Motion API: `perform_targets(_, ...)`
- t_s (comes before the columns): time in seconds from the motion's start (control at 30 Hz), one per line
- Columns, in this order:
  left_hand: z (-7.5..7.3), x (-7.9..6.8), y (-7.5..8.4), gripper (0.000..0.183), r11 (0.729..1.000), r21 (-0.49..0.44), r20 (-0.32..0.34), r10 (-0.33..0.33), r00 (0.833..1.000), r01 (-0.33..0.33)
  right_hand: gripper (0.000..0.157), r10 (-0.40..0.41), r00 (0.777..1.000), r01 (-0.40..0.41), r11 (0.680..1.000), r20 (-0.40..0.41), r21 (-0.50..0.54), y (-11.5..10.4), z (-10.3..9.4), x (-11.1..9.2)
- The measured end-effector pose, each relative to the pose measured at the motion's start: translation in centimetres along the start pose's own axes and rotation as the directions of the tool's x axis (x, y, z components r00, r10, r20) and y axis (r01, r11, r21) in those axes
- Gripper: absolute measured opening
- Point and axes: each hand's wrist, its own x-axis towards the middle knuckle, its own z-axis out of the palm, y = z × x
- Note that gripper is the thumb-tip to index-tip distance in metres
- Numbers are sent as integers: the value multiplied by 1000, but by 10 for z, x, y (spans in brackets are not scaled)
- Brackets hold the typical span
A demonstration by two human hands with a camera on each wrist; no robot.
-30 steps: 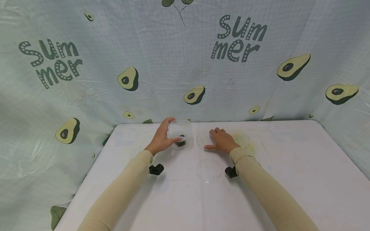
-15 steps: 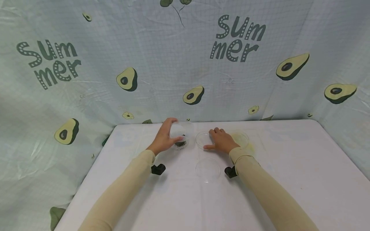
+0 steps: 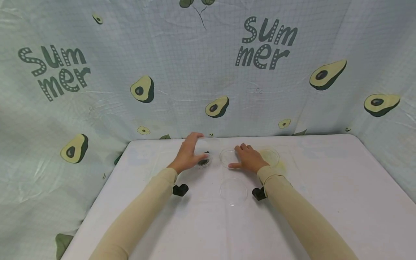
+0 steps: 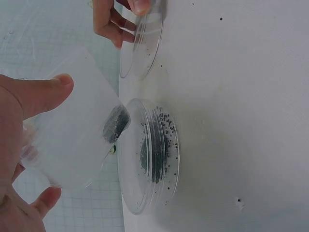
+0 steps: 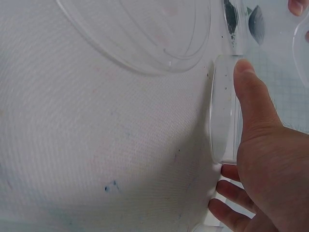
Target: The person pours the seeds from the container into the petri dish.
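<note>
My left hand [image 3: 188, 153] grips a clear, tapered plastic cup [image 4: 77, 130], tipped sideways. A clump of dark granules [image 4: 116, 126] lies near the cup's low end. Just beyond that end, a clear petri dish [image 4: 133, 169] holds a heap of dark granules, with loose grains scattered near its rim. In the left wrist view cup and dish overlap; I cannot tell whether they touch. My right hand [image 3: 249, 159] holds a second clear petri dish [image 5: 225, 111] at its sides on the table, thumb on the near rim and fingers round the far side.
A clear round lid or dish [image 3: 233, 192] lies on the white table [image 3: 201, 224], nearer to me. Another round dish [image 3: 269, 157] with a yellowish tint is partly behind the right wrist. A patterned sheet [image 3: 182, 72] hangs behind the table.
My left hand has shifted slightly to the right with the tipped cup. The right hand stays in place on its dish.
</note>
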Motion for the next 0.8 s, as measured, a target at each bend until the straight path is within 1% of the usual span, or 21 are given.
perform_targets(0.3, 4, 4, 4, 70, 998, 41, -15, 38, 999, -37, 83, -3, 1000, 3, 1000, -11, -3, 0, 1, -1)
perform_targets(0.43, 5, 5, 6, 70, 998, 53, -18, 42, 999, -41, 83, -7, 1000, 7, 1000, -16, -10, 0, 1, -2)
perform_targets(0.8, 7, 9, 12, 78, 994, 104, -19, 48, 999, -46, 82, -15, 1000, 15, 1000, -22, -15, 1, 2, 0)
